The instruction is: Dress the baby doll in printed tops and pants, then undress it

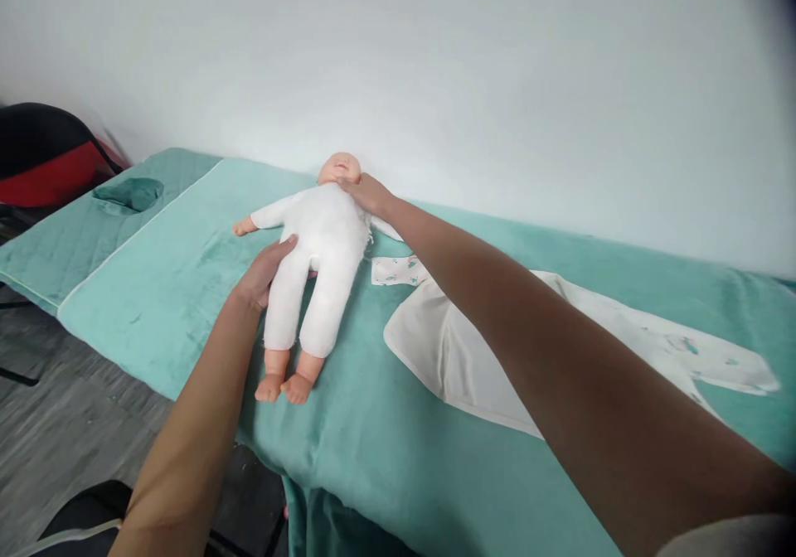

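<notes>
Behind everything we have a bare, pale wall (528,84), and against it a long bed (155,292) covered in soft green cloth, its quilted left end bearing an oval opening (128,195). Below lies grey, wood-look floor (37,449); a black and red chair (55,163) stands beyond that end.

On the bed, right of centre, we see a white garment (463,358) with a small print, spread out with its sleeves apart, perhaps so that its shape lies ready to reach. Our right forearm crosses above it.

Left of the garment is the doll (327,225), face up, head toward the wall, feet toward us. Our left hand (264,273) holds its hip, thumb on top and fingers wrapped underneath, which seems to steady the lower body. Our right hand (370,195) holds it at the neck and shoulder, likely to support the head; the fingers behind are hidden. We cannot tell whether the doll's back touches the cloth.
</notes>
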{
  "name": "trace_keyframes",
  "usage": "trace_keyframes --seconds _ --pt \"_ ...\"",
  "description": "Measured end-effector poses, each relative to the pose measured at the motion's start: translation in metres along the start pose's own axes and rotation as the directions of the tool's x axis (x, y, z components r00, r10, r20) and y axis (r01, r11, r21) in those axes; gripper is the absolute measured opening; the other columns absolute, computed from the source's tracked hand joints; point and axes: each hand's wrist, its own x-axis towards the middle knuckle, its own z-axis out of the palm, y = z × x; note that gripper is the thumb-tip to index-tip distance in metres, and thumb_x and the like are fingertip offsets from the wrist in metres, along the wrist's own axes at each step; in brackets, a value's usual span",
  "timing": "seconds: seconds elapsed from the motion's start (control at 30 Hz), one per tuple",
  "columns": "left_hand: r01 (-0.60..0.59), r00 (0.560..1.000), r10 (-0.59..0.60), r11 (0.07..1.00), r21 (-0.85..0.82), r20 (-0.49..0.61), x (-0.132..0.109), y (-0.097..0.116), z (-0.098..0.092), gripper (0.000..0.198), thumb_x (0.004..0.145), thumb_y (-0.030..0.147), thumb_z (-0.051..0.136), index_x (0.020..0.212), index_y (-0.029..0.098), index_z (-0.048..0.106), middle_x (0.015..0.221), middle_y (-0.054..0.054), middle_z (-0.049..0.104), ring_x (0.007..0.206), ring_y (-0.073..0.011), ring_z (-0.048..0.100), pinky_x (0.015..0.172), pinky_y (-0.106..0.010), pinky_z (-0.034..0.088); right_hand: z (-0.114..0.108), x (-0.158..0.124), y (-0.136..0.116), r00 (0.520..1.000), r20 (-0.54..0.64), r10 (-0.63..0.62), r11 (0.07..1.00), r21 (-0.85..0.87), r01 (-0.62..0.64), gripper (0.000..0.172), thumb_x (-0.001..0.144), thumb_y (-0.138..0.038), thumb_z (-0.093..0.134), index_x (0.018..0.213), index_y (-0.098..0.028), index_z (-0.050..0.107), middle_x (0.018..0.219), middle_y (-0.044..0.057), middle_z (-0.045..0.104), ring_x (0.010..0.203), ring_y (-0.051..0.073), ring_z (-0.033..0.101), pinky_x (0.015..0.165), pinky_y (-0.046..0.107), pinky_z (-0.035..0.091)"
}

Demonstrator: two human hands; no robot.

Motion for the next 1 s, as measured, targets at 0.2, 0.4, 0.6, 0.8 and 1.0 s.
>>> trace_keyframes --seconds 0.2,0.4,0.6,0.8,1.0 --pt "-0.052 0.995 0.052 0.999 0.005 0.089 -0.039 0.009 0.071 0.055 0.083 0.05 0.076 0.128 0.019 0.067 0.114 -0.011 0.078 0.108 -0.0349 0.074 0.092 -0.054 0.065 -0.069 -0.072 -0.007 0.992 -0.11 -0.055 0.998 0.02 0.058 0.063 0.101 -0.062 0.051 0.142 -0.014 0.056 0.144 0.013 0.062 0.131 0.031 0.06 0.116 0.045 0.046" --pt "-0.041 0.981 0.047 0.999 -0.035 0.189 -0.075 -0.023 0.17 0.063 0.082 0.052 0.077 0.135 0.021 0.063 0.123 -0.014 0.075 0.109 -0.034 0.074 0.095 -0.051 0.065 -0.15 -0.172 0.015 0.969 -0.226 0.097 0.993 -0.04 -0.108 0.072 0.099 -0.066 0.053 0.148 -0.013 0.048 0.15 0.017 0.055 0.133 0.033 0.058 0.115 0.046 0.048" --pt "-0.009 0.967 0.034 0.995 -0.097 0.252 -0.089 -0.073 0.239 0.056 0.079 0.045 0.082 0.126 0.02 0.066 0.124 -0.016 0.074 0.096 -0.0309 0.076 0.089 -0.052 0.065 -0.19 -0.25 0.057 0.912 -0.313 0.263 0.951 -0.077 -0.301 0.08 0.099 -0.068 0.049 0.154 -0.011 0.038 0.155 0.022 0.049 0.137 0.036 0.055 0.116 0.049 0.046" --pt "0.062 0.959 -0.015 0.986 -0.156 0.282 -0.086 -0.104 0.275 0.052 0.08 0.043 0.082 0.124 0.019 0.067 0.118 -0.015 0.076 0.093 -0.0288 0.076 0.089 -0.049 0.065 -0.205 -0.28 0.091 0.888 -0.319 0.332 0.868 -0.265 -0.42 0.088 0.103 -0.066 0.04 0.162 -0.004 0.018 0.151 0.028 0.05 0.133 0.035 0.059 0.109 0.044 0.05" --pt "0.082 0.97 -0.043 0.985 -0.151 0.24 -0.079 -0.123 0.28 0.054 0.083 0.052 0.078 0.127 0.022 0.067 0.112 -0.012 0.077 0.094 -0.0287 0.076 0.089 -0.048 0.065 -0.201 -0.284 0.069 0.923 -0.327 0.201 0.739 -0.568 -0.362 0.059 0.108 -0.045 0.041 0.15 -0.006 0.043 0.132 0.031 0.06 0.126 0.041 0.058 0.106 0.056 0.043"
